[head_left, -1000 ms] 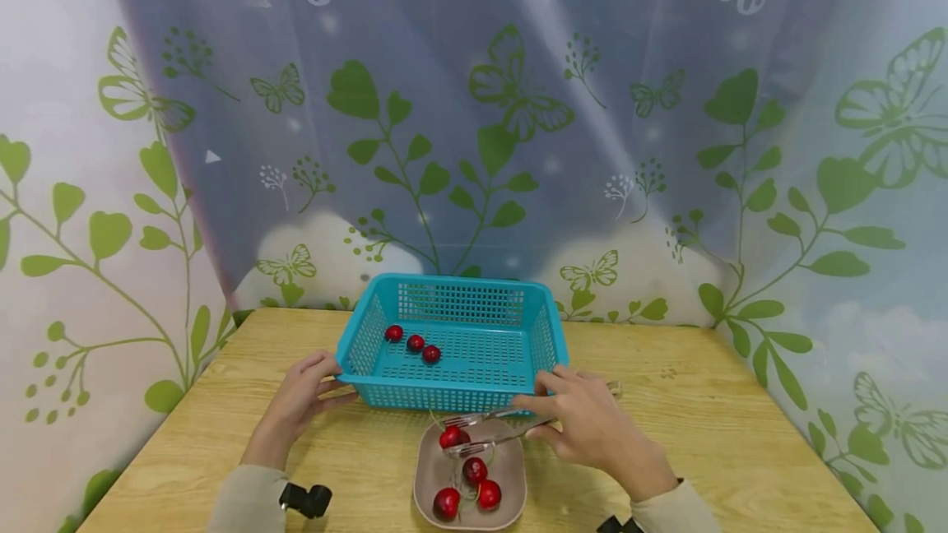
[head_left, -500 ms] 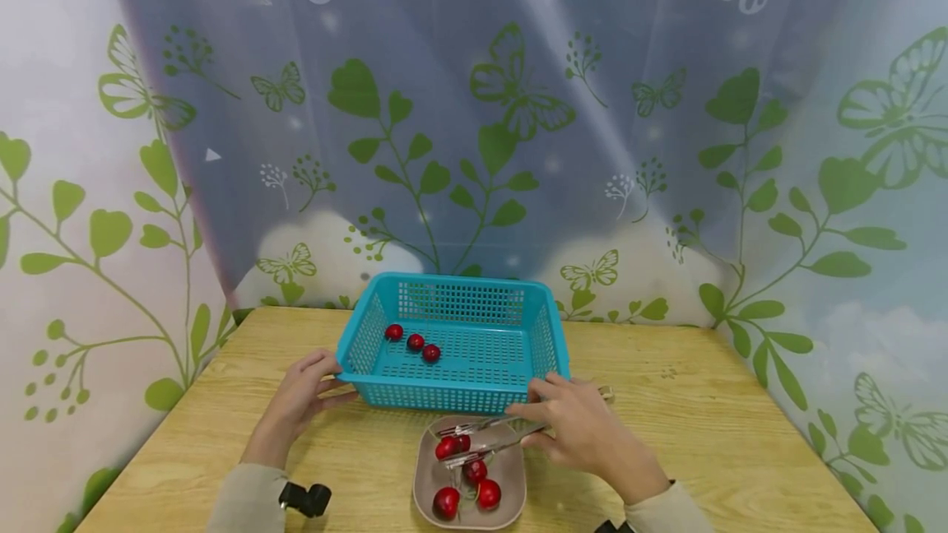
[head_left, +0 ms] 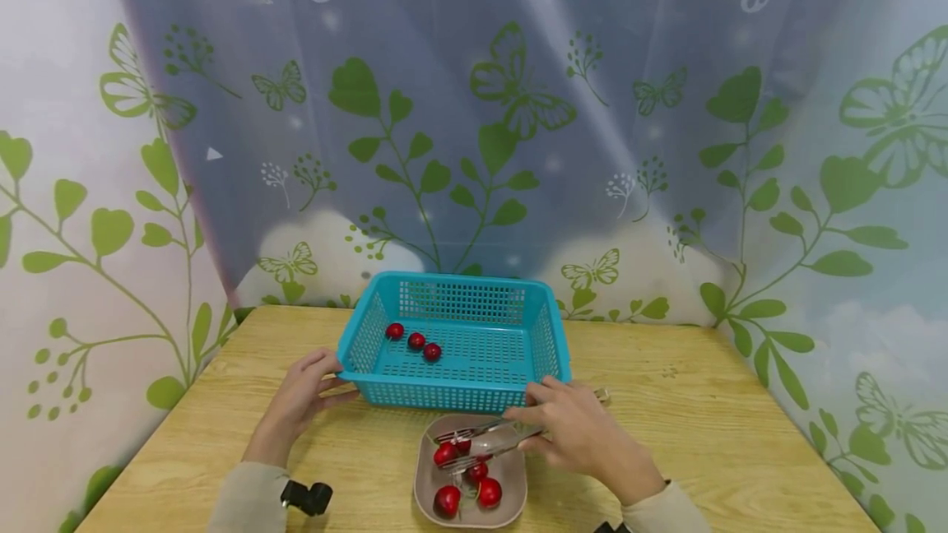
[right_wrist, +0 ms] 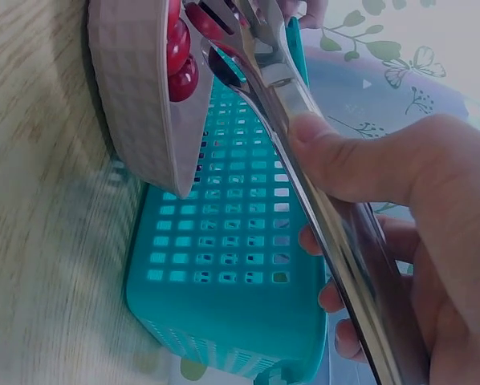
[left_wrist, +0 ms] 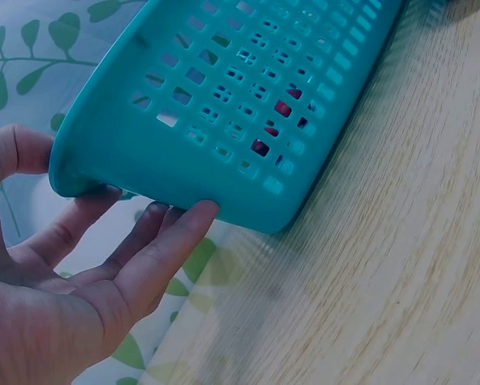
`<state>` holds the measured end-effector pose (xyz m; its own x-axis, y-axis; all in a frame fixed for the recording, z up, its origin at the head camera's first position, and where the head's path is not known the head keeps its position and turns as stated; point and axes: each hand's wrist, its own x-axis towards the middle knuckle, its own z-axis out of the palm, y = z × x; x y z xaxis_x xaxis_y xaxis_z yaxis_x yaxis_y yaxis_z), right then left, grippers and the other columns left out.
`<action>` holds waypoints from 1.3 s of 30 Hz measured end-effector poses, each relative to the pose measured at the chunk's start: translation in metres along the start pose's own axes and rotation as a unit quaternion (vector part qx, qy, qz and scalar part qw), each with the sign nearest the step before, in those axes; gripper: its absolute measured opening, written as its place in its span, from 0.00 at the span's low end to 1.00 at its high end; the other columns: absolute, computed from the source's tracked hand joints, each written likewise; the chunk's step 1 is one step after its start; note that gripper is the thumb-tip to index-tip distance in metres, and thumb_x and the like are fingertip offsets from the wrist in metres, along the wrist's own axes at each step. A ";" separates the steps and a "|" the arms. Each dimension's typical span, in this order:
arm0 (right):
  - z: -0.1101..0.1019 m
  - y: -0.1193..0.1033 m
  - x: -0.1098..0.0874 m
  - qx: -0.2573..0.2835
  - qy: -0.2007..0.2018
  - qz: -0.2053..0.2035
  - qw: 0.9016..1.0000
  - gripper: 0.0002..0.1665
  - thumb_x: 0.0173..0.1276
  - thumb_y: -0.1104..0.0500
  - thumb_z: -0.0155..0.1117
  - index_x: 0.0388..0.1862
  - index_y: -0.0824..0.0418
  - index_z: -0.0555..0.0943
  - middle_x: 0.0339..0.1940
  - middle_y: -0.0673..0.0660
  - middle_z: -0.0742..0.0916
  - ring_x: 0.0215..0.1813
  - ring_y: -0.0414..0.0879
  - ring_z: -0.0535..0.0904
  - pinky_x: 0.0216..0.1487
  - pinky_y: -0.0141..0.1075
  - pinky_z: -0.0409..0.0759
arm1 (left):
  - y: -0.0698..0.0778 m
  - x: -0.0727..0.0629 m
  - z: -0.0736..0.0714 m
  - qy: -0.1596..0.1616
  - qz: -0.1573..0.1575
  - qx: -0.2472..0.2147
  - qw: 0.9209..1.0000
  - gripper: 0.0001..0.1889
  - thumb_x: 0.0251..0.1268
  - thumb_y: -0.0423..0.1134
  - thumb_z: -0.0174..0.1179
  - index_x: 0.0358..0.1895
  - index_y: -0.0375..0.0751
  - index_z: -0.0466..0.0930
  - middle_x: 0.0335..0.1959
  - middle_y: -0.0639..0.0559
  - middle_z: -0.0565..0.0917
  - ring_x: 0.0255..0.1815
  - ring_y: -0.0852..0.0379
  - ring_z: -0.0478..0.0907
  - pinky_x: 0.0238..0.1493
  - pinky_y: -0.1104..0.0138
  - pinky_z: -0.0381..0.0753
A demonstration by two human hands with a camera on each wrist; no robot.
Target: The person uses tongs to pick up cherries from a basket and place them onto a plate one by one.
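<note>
My left hand holds the left front corner of a blue perforated plastic basket. In the left wrist view, its thumb is at the rim and its fingers rest against the basket's end wall. My right hand grips metal tongs with fork-like tips. Those tips reach into a beige square dish in front of the basket, one on each side of a red cherry. Several cherries lie in the dish, including one near its front. Inside the basket are 3 more cherries, toward its left side.
Everything stands on a light wood-grain table. Behind the basket hangs a curtain printed with leaves and butterflies, and similar cloth closes off both sides.
The right hand and tongs have shifted slightly toward the person, with the tips lower in the dish. The cherry between the tips has also moved a little toward the person. The left hand stays put.
</note>
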<state>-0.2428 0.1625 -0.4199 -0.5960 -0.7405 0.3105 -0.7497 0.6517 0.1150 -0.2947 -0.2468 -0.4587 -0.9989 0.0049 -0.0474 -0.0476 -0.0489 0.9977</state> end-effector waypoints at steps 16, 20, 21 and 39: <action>0.001 -0.003 0.001 0.011 -0.005 0.010 1.000 0.21 0.62 0.42 0.75 0.55 0.38 0.88 0.35 0.42 0.80 0.33 0.36 0.64 0.29 0.24 0.60 | 0.001 -0.002 0.000 0.002 -0.001 -0.007 1.000 0.07 0.76 0.37 0.51 0.39 0.39 0.76 0.46 0.48 0.78 0.46 0.50 0.83 0.60 0.45 0.88; 0.001 -0.005 0.001 0.005 -0.008 0.010 1.000 0.21 0.61 0.42 0.75 0.55 0.38 0.88 0.36 0.43 0.81 0.33 0.37 0.65 0.29 0.24 0.60 | 0.001 -0.003 0.000 -0.002 -0.002 -0.007 1.000 0.08 0.77 0.37 0.51 0.39 0.39 0.76 0.46 0.49 0.77 0.47 0.49 0.83 0.61 0.45 0.87; 0.001 -0.005 0.000 0.004 -0.008 0.010 1.000 0.22 0.61 0.42 0.75 0.55 0.38 0.88 0.36 0.43 0.81 0.33 0.37 0.65 0.29 0.24 0.61 | 0.001 -0.003 0.000 -0.003 -0.002 -0.008 1.000 0.08 0.77 0.37 0.51 0.39 0.39 0.76 0.46 0.49 0.77 0.47 0.49 0.83 0.61 0.45 0.87; 0.004 -0.007 0.002 0.001 -0.032 0.016 0.999 0.22 0.62 0.43 0.75 0.56 0.40 0.88 0.36 0.44 0.80 0.33 0.38 0.64 0.27 0.24 0.58 | -0.001 0.000 0.000 -0.006 0.000 -0.009 1.000 0.07 0.77 0.37 0.52 0.39 0.41 0.77 0.47 0.48 0.78 0.47 0.50 0.84 0.60 0.45 0.88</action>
<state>-0.2399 0.1552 -0.4241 -0.6365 -0.7288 0.2522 -0.7309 0.6744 0.1043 -0.2951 -0.2465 -0.4596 -0.9987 0.0172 -0.0476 -0.0487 -0.0673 0.9965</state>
